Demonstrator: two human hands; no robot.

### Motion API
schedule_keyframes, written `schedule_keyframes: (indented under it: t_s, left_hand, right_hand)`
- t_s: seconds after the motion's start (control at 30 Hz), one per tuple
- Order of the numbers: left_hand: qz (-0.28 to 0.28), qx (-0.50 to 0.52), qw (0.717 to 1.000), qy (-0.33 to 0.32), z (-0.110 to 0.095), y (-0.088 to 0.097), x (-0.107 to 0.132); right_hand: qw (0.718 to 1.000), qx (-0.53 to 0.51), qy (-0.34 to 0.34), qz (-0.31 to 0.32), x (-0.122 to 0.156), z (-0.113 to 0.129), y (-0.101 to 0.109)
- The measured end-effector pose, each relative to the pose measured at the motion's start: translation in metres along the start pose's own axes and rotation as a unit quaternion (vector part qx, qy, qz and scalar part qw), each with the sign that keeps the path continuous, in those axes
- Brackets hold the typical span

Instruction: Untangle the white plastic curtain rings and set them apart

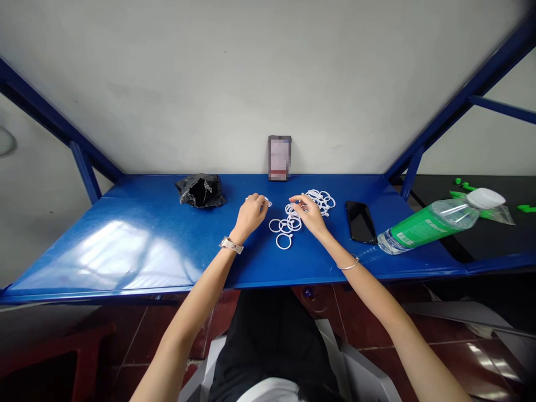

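Note:
My left hand (251,213) is curled with its back towards me, over the blue table left of the loose rings. Bits of white ring (268,202) show past its fingertips; how many it holds is hidden. My right hand (310,216) hovers at the left side of a pile of thin white plastic rings (326,201), each with a small eyelet. Its index finger and thumb are apart, and nothing shows between them. Several more rings lie spread in front of it, with a single ring (283,241) nearest me.
A crumpled black plastic bag (201,190) lies open at the back left. A phone-like device with a blurred screen (280,158) leans on the wall. Right of the rings are a black phone (360,222) and a tilted green-labelled bottle (435,223). Blue frame bars (460,106) flank the table (159,234).

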State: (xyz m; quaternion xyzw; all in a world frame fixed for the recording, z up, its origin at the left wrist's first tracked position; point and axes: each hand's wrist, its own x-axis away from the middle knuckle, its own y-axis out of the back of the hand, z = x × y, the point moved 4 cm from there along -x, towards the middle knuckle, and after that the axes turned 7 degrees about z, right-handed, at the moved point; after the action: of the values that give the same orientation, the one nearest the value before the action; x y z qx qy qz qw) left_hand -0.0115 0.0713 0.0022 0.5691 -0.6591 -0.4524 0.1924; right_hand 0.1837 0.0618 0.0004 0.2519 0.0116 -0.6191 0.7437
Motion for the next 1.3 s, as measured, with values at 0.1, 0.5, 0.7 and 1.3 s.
schedule_keyframes:
  t_s: [0.1,0.5,0.7,1.3]
  left_hand:
    - [0.038,-0.158,0.985,0.053,0.014,-0.002,-0.002]
    - [0.055,-0.128,0.987,-0.086,-0.001,-0.008,0.002]
    - [0.141,-0.092,0.967,-0.193,-0.019,-0.023,0.011]
    - [0.181,-0.053,0.965,-0.183,-0.015,-0.026,0.011]
  right_hand:
    - [0.987,0.147,0.045,0.048,0.001,0.0,-0.002]
    - [0.923,0.343,0.081,0.154,0.01,-0.006,-0.024]
    - [0.919,0.366,0.076,0.126,0.009,-0.005,-0.019]
    - [0.902,0.416,0.069,0.095,0.008,-0.007,-0.011]
